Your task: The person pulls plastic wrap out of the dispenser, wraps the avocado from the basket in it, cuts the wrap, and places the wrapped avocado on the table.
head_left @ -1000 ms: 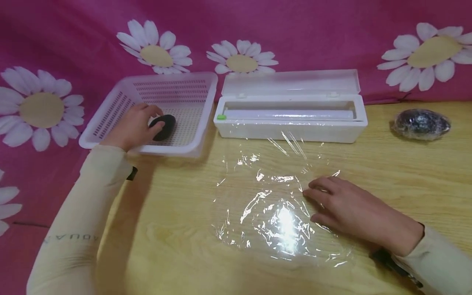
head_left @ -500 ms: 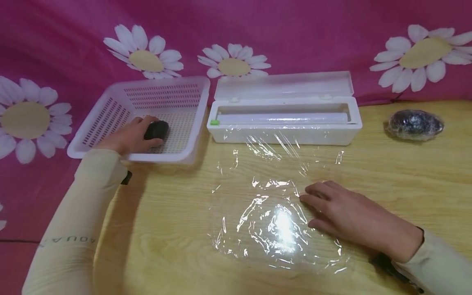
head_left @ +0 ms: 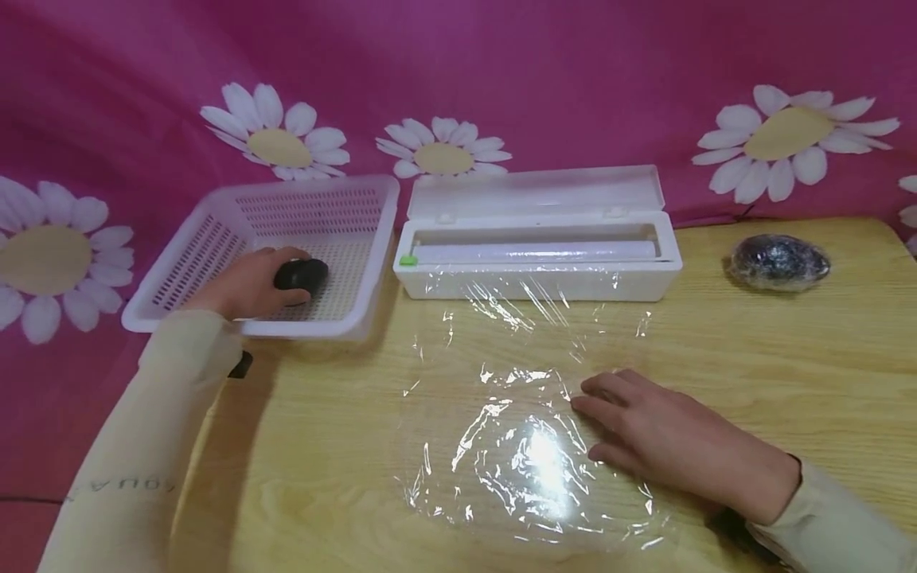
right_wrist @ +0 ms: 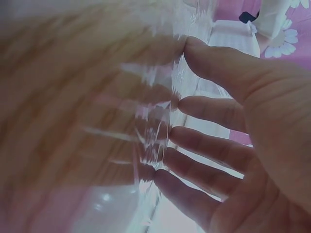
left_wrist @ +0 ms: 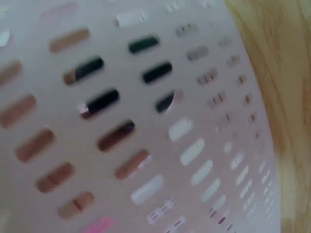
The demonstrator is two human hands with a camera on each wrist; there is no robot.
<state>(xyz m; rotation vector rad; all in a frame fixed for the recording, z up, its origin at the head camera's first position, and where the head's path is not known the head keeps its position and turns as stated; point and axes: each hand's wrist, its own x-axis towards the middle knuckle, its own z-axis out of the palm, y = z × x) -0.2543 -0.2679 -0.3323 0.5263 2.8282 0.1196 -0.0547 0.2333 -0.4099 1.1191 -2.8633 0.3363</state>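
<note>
In the head view my left hand (head_left: 247,282) reaches into the white plastic basket (head_left: 351,325) and grips a smooth black oval object (head_left: 304,274), its exact kind unclear. Through the basket's slots, the left wrist view shows blurred fingers (left_wrist: 35,145) and dark patches of that object (left_wrist: 156,73). A clear sheet of cling film (head_left: 494,446), creased and shiny, lies across the table from the dispenser. My right hand (head_left: 666,438) rests on its right side with extended, spread fingers. Close up in the right wrist view, the fingertips (right_wrist: 187,104) touch the film.
A white cling film dispenser box (head_left: 537,282) stands at the back with its lid raised and a roll inside. To its right lies a dark oval thing wrapped in film (head_left: 779,263). A pink flowered cloth (head_left: 544,87) hangs behind the wooden table (head_left: 322,477).
My left hand has closed its fingers further over the black object, which stays in the basket. The right hand keeps its place on the film. The head view has shifted slightly.
</note>
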